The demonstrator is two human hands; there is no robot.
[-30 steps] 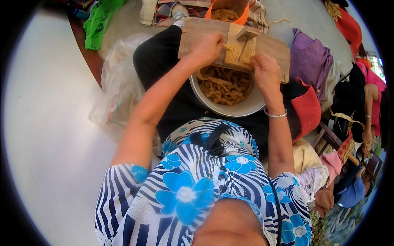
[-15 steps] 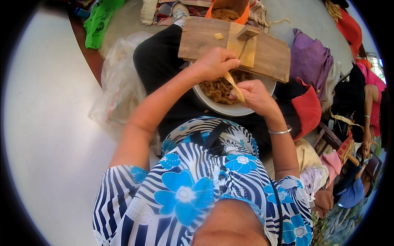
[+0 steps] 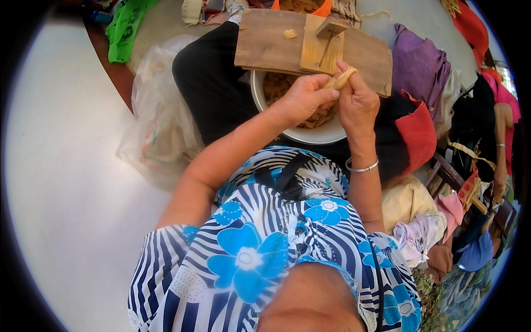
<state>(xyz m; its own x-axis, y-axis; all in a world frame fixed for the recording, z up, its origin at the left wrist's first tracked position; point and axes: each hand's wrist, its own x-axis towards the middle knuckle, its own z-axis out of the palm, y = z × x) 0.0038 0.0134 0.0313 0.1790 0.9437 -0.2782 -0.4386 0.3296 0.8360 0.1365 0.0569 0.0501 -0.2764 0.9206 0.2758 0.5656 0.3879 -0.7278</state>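
A pale yellow strip of flat, flexible material (image 3: 342, 79) is stretched between my hands, above a white bowl (image 3: 256, 95). My left hand (image 3: 307, 99) pinches one part of it between thumb and fingers. Bent over the raised fingers of my right hand (image 3: 359, 106) is another part, gripped there too. Many folded brown pieces (image 3: 276, 86) lie in the bowl, partly hidden by my hands. A wooden board (image 3: 268, 41) lies across the bowl's far side. It carries a lighter wood piece (image 3: 310, 52) with a thin upright metal part, and a small yellow folded piece (image 3: 290, 34).
Beyond the board stands an orange container (image 3: 322, 8) of brown pieces. A clear plastic sack (image 3: 160, 110) lies to the left. Purple cloth (image 3: 417, 66) and red cloth (image 3: 417, 135) are on the right. Another person's arm (image 3: 500, 149) shows at the far right.
My right hand has risen and turned upward, and the strip now bends over its fingers. My left hand has shifted nearer to me and to the right, closing the gap between them.
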